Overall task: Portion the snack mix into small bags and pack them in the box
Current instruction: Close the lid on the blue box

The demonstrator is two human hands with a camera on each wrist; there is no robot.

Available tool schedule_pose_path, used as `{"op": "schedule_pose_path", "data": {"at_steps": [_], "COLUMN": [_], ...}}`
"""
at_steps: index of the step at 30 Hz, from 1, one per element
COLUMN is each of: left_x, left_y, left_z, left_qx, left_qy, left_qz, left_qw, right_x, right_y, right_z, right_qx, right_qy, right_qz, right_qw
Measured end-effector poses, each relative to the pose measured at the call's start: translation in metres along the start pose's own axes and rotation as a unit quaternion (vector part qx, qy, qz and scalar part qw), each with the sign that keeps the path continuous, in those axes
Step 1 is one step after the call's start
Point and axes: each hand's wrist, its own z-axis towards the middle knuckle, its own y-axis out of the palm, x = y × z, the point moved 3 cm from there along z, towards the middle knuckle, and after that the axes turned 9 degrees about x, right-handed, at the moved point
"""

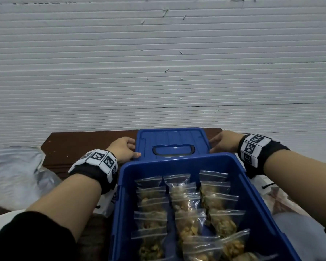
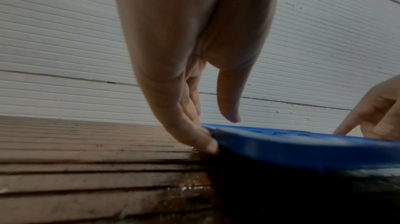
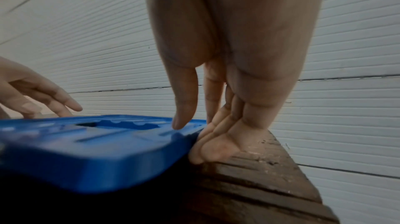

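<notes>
A blue box (image 1: 121, 194) stands close to me, and several clear zip bags of snack mix (image 1: 188, 204) lie in rows inside it. Behind it the blue lid (image 1: 169, 140) lies flat, handle recess up. My left hand (image 1: 135, 148) holds the lid's left edge, fingers at the rim and thumb at the near corner. In the left wrist view the left hand (image 2: 223, 133) has its fingertips (image 2: 207, 144) against the lid (image 2: 303, 149). My right hand (image 1: 213, 146) holds the right edge. In the right wrist view the right hand (image 3: 188, 142) curls its fingers under the lid (image 3: 86, 156), thumb over the top.
A dark brown wooden table (image 1: 73, 146) carries the lid, backed by a white ribbed wall (image 1: 158, 72). Crumpled clear plastic (image 1: 11, 170) lies at the left. White bags and packaging (image 1: 271, 191) sit at the box's right. The table's right corner (image 3: 270, 159) ends just beyond my right hand.
</notes>
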Motion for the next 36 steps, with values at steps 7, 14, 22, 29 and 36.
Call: {"op": "schedule_pose_path", "data": {"at_steps": [7, 14, 22, 29, 36], "left_x": [0.022, 0.063, 0.086, 0.05, 0.017], "left_y": [-0.019, -0.058, -0.076, -0.06, -0.043], "left_z": [-0.005, -0.034, -0.109, -0.189, -0.24], "left_qx": [0.038, 0.087, 0.058, 0.015, 0.032], "left_qy": [0.039, 0.1, 0.127, 0.105, 0.094], "left_qz": [-0.067, -0.088, -0.098, -0.001, 0.043], "left_qw": [0.996, 0.987, 0.985, 0.994, 0.994], "right_x": [-0.007, -0.029, -0.026, 0.005, 0.03], "right_y": [-0.028, -0.076, -0.102, -0.066, -0.031], "right_z": [-0.002, -0.034, -0.103, -0.175, -0.223], "right_qx": [0.051, 0.098, 0.126, 0.1, 0.084], "right_qy": [0.009, -0.009, -0.008, 0.02, 0.04], "right_qz": [0.125, 0.217, 0.265, 0.232, 0.218], "right_qw": [0.991, 0.971, 0.956, 0.967, 0.972]}}
